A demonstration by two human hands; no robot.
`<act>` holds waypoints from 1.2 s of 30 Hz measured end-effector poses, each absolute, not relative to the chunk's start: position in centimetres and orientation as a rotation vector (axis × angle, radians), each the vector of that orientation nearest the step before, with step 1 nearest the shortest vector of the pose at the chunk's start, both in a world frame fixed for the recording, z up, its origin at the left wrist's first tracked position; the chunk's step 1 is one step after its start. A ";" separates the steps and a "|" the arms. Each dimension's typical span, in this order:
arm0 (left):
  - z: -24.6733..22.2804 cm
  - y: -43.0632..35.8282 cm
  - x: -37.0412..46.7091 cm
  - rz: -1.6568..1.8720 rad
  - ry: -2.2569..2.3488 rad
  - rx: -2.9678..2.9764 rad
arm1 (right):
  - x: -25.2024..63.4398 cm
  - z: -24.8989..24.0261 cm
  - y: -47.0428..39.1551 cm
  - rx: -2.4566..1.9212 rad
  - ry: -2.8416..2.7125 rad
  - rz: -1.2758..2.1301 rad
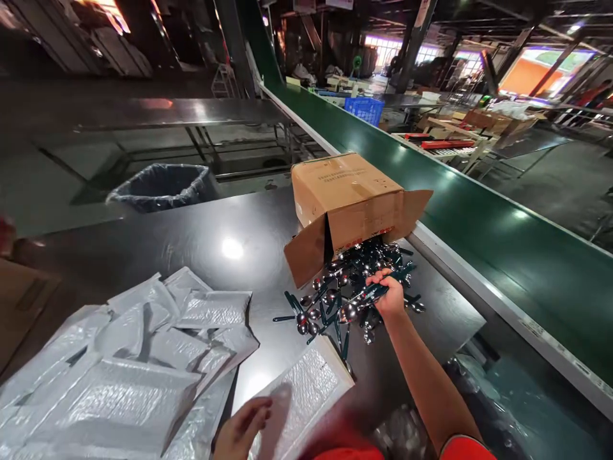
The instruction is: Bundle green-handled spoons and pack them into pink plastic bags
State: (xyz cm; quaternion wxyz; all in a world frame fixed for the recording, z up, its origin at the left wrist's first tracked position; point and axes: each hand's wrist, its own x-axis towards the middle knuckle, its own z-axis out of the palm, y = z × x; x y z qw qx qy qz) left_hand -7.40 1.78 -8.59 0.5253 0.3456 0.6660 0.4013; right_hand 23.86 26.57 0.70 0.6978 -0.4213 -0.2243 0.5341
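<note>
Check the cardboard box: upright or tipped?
Tipped. The cardboard box lies on its side, flaps open, with spoons spilled from its mouth onto the table.

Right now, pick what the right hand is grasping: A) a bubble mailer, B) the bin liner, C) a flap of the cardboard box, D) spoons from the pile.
D: the right hand is closed on spoons spilled from the tipped cardboard box.

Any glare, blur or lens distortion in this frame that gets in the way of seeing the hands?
Head view: a glare spot on the dark table; wide-angle bending of the conveyor belt; left hand motion-blurred on a bubble mailer; right hand sharp, grasping spoons; bright windows blown out behind.
</note>
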 end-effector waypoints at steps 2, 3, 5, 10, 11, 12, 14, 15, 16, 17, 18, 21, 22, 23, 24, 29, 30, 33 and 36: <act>-6.6 2.8 -4.4 1.134 1.506 0.732 | 20.8 1.7 23.4 -0.899 -0.477 1.312; -5.5 3.3 -3.1 1.221 1.462 0.768 | 19.2 2.1 21.8 -0.881 -0.458 1.374; -3.4 4.3 -1.0 1.291 1.340 0.900 | 16.2 2.7 19.0 -0.842 -0.387 1.511; 0.1 4.6 0.1 1.184 1.382 1.158 | 12.1 3.3 15.0 -0.836 -0.226 1.614; 0.4 4.3 0.0 1.189 1.417 1.211 | 11.9 3.5 14.7 -0.844 -0.206 1.601; 0.7 4.0 -0.1 1.188 1.434 1.245 | 11.9 3.6 14.5 -0.846 -0.194 1.595; 1.1 3.5 -0.2 1.204 1.415 1.205 | 11.9 3.9 14.0 -0.823 -0.208 1.615; 1.3 3.3 -0.1 1.224 1.383 1.137 | 11.9 4.1 13.7 -0.799 -0.234 1.628; 1.5 3.1 0.0 1.245 1.346 1.051 | 11.9 4.3 13.4 -0.772 -0.268 1.638; 1.7 3.0 0.1 1.264 1.307 0.959 | 12.0 4.4 13.0 -0.747 -0.305 1.641; 1.9 3.0 0.2 1.281 1.269 0.868 | 12.0 4.5 12.7 -0.726 -0.341 1.637; 2.6 2.9 0.5 1.290 1.188 0.649 | 12.0 4.7 11.8 -0.703 -0.420 1.610; 2.8 2.9 0.5 1.283 1.171 0.603 | 11.9 4.8 11.6 -0.708 -0.428 1.594; 2.9 2.9 0.5 1.274 1.161 0.569 | 11.9 4.8 11.5 -0.717 -0.430 1.579; 3.0 2.9 0.5 1.261 1.155 0.548 | 11.8 4.9 11.3 -0.727 -0.425 1.563; 3.1 2.8 0.6 1.251 1.222 0.590 | 11.2 4.7 10.8 -0.808 -0.379 1.469; 3.1 2.8 0.7 1.255 1.257 0.618 | 10.9 4.5 10.6 -0.823 -0.375 1.449; 3.3 2.7 0.9 1.271 1.360 0.713 | 10.2 3.5 10.3 -0.841 -0.379 1.407; 3.4 2.6 1.0 1.312 1.468 0.788 | 9.7 2.7 10.1 -0.849 -0.350 1.404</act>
